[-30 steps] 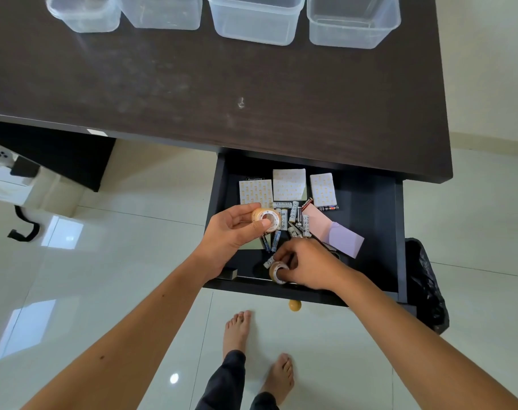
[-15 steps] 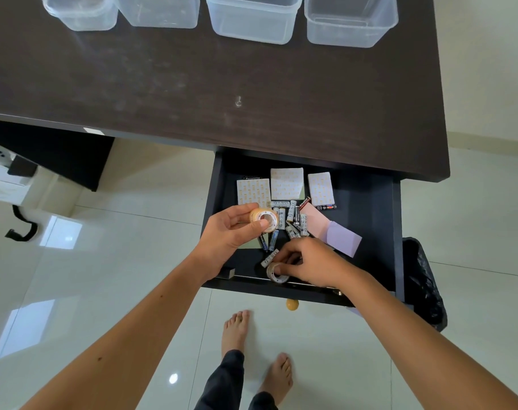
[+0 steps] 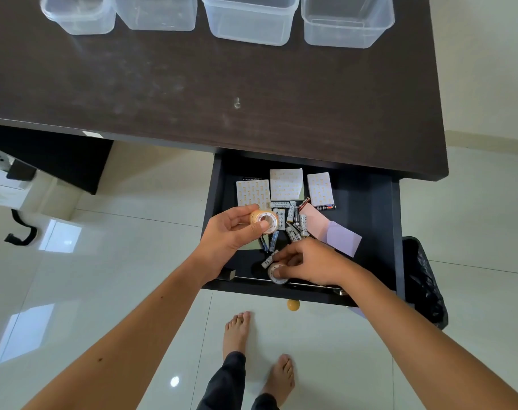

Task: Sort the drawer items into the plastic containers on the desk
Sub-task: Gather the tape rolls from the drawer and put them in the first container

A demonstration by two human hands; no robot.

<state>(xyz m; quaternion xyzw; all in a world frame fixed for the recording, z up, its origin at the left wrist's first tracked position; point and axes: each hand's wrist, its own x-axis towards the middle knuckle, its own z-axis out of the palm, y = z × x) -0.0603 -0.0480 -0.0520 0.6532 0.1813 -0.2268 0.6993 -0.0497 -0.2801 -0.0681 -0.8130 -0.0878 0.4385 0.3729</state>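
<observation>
Left hand (image 3: pixel 229 232) grip holds tan tape roll (image 3: pixel 263 221) mid-frame; right hand (image 3: pixel 311 263) grip pinches white tape roll (image 3: pixel 277 275) in drawer (image 3: pixel 370 220).

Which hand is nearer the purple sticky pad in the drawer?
Right. The right hand lies just beside the purple sticky pad; the left hand holds a tape roll farther left.

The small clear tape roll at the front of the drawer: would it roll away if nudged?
The small clear tape roll looks round, so on edge it would probably roll. The right hand pinches it easily with fingertips, so it seems light. Its hard ring shape should stay stiff, like the tan tape roll the left hand holds.
</observation>
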